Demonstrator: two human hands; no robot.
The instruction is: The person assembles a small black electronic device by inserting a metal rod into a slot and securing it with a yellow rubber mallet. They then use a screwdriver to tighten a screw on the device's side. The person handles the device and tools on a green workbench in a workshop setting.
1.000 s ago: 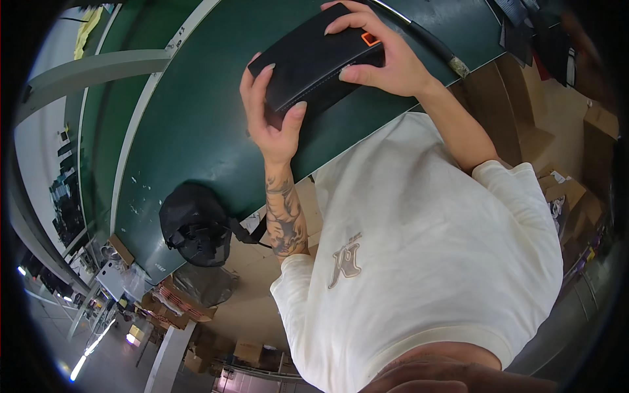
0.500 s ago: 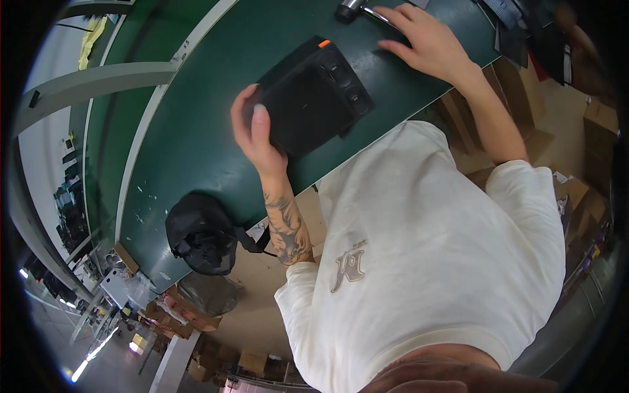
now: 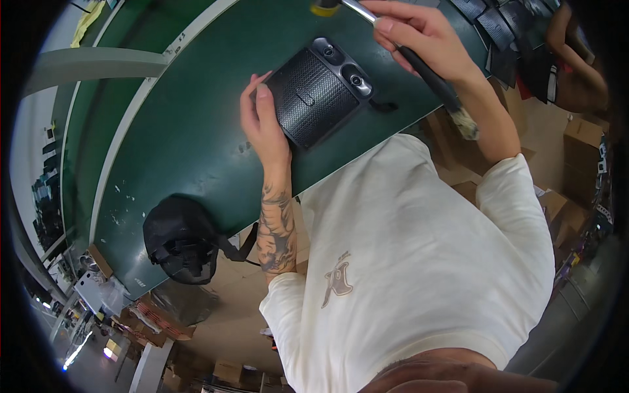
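Currently, left hand (image 3: 267,128): clasped over the left edge of the black textured case (image 3: 313,98)
Right hand (image 3: 420,36): closed around the yellow-tipped hammer (image 3: 429,75), apart from the left hand
Case: on the green workbench (image 3: 190,124), two round fittings (image 3: 356,80) at its right end

This looks like a workshop, with its long green workbench (image 3: 190,144), a hammer (image 3: 426,73), piles of dark pieces (image 3: 496,29), several cardboard boxes (image 3: 582,141) and a bright strip light (image 3: 78,352) further off.
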